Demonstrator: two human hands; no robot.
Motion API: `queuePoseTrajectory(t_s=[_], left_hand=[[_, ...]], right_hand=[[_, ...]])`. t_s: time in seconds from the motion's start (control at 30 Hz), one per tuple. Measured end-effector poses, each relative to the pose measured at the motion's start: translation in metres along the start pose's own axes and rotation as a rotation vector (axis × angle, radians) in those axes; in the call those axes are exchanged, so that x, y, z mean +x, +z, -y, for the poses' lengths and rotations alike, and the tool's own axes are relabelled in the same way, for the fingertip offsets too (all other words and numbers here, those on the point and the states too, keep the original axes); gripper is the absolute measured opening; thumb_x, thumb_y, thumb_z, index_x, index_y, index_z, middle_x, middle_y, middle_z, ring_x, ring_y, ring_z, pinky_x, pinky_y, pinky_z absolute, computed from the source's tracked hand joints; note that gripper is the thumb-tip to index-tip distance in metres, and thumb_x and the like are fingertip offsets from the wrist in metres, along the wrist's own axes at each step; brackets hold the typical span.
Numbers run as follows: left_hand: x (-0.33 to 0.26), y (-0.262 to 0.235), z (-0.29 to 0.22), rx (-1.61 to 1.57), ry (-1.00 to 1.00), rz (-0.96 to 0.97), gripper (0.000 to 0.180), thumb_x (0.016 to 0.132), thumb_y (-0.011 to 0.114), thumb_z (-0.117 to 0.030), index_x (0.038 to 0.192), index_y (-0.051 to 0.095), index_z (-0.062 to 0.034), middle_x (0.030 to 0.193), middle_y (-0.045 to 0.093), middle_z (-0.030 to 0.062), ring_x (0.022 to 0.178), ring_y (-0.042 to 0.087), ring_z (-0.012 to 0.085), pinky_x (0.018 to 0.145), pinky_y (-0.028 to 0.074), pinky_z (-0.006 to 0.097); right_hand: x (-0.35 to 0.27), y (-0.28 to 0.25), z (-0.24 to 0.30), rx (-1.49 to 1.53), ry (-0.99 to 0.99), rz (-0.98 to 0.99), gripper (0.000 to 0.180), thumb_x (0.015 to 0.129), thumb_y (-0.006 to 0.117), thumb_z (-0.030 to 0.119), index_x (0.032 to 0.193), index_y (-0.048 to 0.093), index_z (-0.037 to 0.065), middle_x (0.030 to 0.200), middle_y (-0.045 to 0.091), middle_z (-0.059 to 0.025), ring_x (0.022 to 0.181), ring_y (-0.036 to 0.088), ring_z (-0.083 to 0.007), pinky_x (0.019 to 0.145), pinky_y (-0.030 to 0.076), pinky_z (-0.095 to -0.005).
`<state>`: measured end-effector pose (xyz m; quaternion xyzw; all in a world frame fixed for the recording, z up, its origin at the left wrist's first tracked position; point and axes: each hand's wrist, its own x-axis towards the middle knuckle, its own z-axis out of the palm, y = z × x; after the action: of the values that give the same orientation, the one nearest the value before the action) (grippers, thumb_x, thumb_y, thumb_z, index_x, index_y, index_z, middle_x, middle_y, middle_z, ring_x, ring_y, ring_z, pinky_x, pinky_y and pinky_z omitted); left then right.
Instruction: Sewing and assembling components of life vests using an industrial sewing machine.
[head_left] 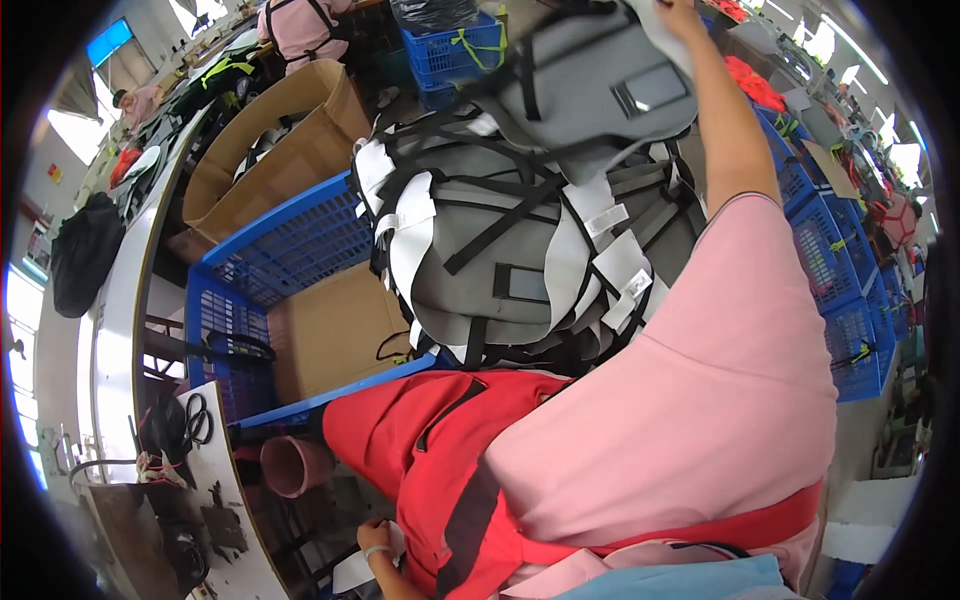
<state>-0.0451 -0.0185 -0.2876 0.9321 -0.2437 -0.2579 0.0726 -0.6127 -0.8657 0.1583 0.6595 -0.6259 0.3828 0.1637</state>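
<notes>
Head view: right hand (680,15) raised high, fingers gripping a grey vest piece (590,90) above the grey stack (500,250) in the blue crate (290,240). Left hand (375,540) low, fingers pinching a white tag (352,572) beside red fabric (430,440).

From my remote view the wearer has a loose pink short sleeve (700,400) on the right arm, ending above the elbow; the forearm is bare; the left wrist shows no cuff or band I can make out.
</notes>
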Motion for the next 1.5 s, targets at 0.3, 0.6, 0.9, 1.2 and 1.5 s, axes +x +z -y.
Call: queuePoseTrajectory(t_s=[0.3, 0.6, 0.9, 1.2, 1.5], left_hand=[[-0.019, -0.007, 0.0, -0.026, 0.023, -0.137, 0.02, 0.073, 0.071, -0.021, 0.088, 0.075, -0.0077, 0.087, 0.07, 0.0164, 0.088, 0.065, 0.0347, 0.087, 0.045, 0.043], [-0.046, -0.048, -0.044, 0.042, 0.279, -0.515, 0.013, 0.079, 0.064, -0.027, 0.084, 0.072, -0.0175, 0.091, 0.066, 0.0023, 0.101, 0.057, 0.0224, 0.099, 0.028, 0.05], [-0.084, -0.056, -0.108, 0.019, 0.279, -0.472, 0.011, 0.075, 0.066, -0.021, 0.083, 0.072, -0.0159, 0.089, 0.063, 0.0012, 0.103, 0.054, 0.0192, 0.101, 0.027, 0.048], [-0.176, -0.021, -0.099, -0.68, -0.033, -1.057, 0.013, 0.085, 0.058, -0.002, 0.095, 0.065, -0.0032, 0.1, 0.062, 0.0123, 0.091, 0.061, 0.0305, 0.078, 0.049, 0.037], [-0.255, 0.1, 0.06, -0.763, -0.939, -1.052, 0.022, 0.081, 0.065, -0.004, 0.103, 0.067, -0.0014, 0.095, 0.063, 0.0136, 0.085, 0.064, 0.0244, 0.077, 0.051, 0.033]], right_hand=[[-0.22, 0.226, 0.017, -0.059, -0.092, 0.889, 0.042, 0.079, 0.056, 0.018, 0.117, 0.063, 0.002, 0.122, 0.058, -0.0237, 0.113, 0.059, -0.0358, 0.094, 0.045, -0.0403], [-0.138, 0.177, 0.213, 0.303, -0.459, 0.376, 0.033, 0.089, 0.052, 0.014, 0.118, 0.064, 0.003, 0.11, 0.067, -0.0164, 0.103, 0.064, -0.0269, 0.09, 0.047, -0.0338], [-0.618, 0.01, 0.54, 0.953, -1.236, 2.047, 0.044, 0.093, 0.059, 0.031, 0.129, 0.056, 0.006, 0.111, 0.064, -0.0065, 0.096, 0.06, -0.014, 0.083, 0.048, -0.0283], [-0.786, -0.067, 0.564, 0.776, -0.976, 2.442, 0.044, 0.084, 0.069, 0.023, 0.114, 0.06, -0.009, 0.104, 0.066, -0.0166, 0.09, 0.064, -0.0206, 0.076, 0.051, -0.0344], [-0.711, -0.011, 0.539, 0.948, -0.623, 2.278, 0.04, 0.089, 0.064, 0.02, 0.119, 0.057, -0.007, 0.109, 0.065, -0.0099, 0.095, 0.061, -0.0168, 0.086, 0.046, -0.0292]])
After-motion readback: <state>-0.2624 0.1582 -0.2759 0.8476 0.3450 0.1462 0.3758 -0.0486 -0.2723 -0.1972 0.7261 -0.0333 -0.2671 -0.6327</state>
